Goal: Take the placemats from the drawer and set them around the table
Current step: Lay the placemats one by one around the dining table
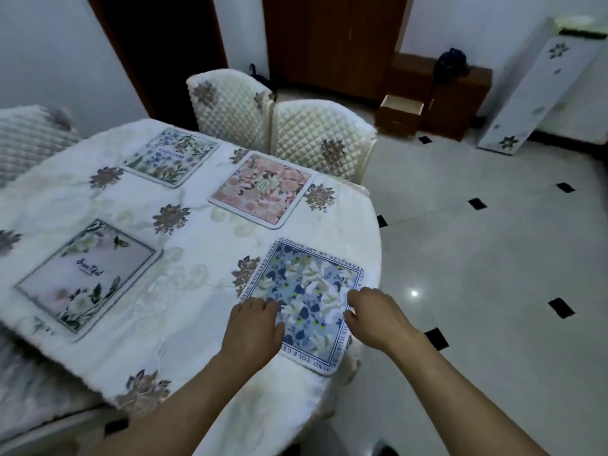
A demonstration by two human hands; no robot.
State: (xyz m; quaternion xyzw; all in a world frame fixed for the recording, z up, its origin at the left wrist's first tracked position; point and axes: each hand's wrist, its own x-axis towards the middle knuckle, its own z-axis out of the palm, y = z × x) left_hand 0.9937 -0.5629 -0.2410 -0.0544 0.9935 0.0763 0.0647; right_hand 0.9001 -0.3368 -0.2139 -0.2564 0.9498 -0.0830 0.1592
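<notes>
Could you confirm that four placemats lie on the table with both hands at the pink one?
Not quite: the head view shows the left hand and right hand at the blue placemat, not the pink placemat. Four on the table is right.

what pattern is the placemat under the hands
The placemat has blue floral print, lettered border; head view.

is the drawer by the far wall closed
No, the drawer stands pulled out of the brown cabinet, its pale inside showing.
</notes>
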